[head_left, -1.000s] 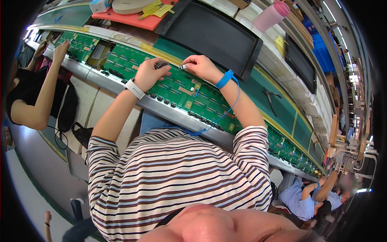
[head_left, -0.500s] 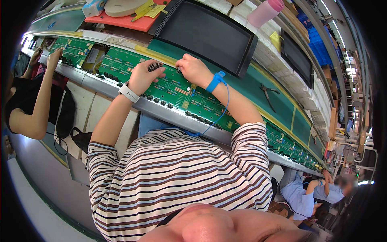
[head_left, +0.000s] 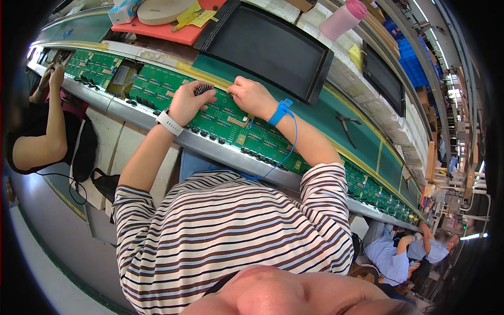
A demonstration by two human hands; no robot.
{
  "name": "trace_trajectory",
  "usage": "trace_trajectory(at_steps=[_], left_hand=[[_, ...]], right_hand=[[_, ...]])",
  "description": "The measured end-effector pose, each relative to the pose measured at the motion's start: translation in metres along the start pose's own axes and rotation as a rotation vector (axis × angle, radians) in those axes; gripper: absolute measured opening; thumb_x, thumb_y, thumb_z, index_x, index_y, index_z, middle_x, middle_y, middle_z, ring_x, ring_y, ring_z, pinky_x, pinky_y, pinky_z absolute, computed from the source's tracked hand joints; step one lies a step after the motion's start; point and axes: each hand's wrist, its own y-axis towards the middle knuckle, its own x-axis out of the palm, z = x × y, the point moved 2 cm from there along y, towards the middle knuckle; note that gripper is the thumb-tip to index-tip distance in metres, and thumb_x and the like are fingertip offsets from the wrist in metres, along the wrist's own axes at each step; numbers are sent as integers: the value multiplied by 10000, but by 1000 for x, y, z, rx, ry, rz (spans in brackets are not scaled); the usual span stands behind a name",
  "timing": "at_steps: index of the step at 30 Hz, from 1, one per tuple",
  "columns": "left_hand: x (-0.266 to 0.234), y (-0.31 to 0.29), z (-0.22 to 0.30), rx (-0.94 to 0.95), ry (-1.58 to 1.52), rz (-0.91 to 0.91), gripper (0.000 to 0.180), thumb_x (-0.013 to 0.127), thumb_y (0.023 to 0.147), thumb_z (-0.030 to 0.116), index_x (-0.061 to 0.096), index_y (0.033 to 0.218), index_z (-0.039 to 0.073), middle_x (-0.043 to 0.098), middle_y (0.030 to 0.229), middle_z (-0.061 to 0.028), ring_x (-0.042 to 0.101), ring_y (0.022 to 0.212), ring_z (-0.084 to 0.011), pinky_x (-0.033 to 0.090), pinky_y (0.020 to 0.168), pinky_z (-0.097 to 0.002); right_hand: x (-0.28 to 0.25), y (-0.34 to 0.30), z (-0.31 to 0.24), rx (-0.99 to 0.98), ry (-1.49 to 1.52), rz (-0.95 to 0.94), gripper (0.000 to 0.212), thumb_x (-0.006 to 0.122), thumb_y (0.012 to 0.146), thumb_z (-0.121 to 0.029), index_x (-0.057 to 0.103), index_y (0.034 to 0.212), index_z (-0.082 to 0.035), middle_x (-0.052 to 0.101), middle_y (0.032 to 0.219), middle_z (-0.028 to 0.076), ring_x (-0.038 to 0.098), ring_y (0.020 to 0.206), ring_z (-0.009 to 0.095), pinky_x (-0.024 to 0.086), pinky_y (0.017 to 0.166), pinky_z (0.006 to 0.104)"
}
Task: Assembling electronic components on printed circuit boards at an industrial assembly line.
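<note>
My left hand [head_left: 185, 105], with a white watch band at its wrist, is closed around a bunch of small black components [head_left: 201, 89]. It is held over a green circuit board [head_left: 214, 126] fitted with small parts and a row of black pieces along its near edge. To its right, my right hand [head_left: 253, 97] is pinched at the board's far edge. A small black component [head_left: 230, 95] shows under its fingertips, mostly hidden by them. On my right wrist is a blue strap [head_left: 281, 111] with a coiled blue cord running down toward my body.
More green boards [head_left: 94, 65] line the rail to both sides. Beyond it lie a black tray [head_left: 268, 50], pliers [head_left: 346, 128] and a pink bottle [head_left: 344, 20]. A red foam pad [head_left: 178, 34] is at the far left. Another person's hands [head_left: 54, 76] are at the left; more people sit far right.
My right hand's fingers have shifted slightly at the board's far edge, while my left hand stays nearly in place. The person at the left has drawn a hand back leftward from their board.
</note>
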Motion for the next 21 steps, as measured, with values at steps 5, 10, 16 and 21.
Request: trace_trajectory(at_steps=[5,10,16,21], left_hand=[[0,0,0,-2,-30,-15,264,608,794,142,560,979,-41,625,867,-72,627,776,-120,476,542,-184],[2,-1,-1,-16,-32,-22,264,607,795,138,558,985,-38,621,867,-68,626,782,-120,475,550,-184],[0,-5,3,-15,-61,-27,260,603,799,133,555,987,-39,619,864,-66,625,784,-125,474,552,-183],[-1,-4,2,-19,-57,-27,258,600,800,132,553,985,-42,617,869,-70,626,787,-128,475,551,-184]], right_hand=[[0,1,3,-26,78,-10,130,565,720,-64,610,842,-60,519,789,75,561,686,242,474,600,335],[2,1,5,-31,99,19,132,562,722,-55,607,846,-50,520,798,79,560,688,246,474,604,335],[1,0,7,-27,105,-22,135,554,727,-47,605,852,-46,517,795,82,555,693,251,470,609,332],[3,0,6,-5,110,17,130,554,729,-45,604,849,-43,515,793,85,552,691,253,467,607,332]])
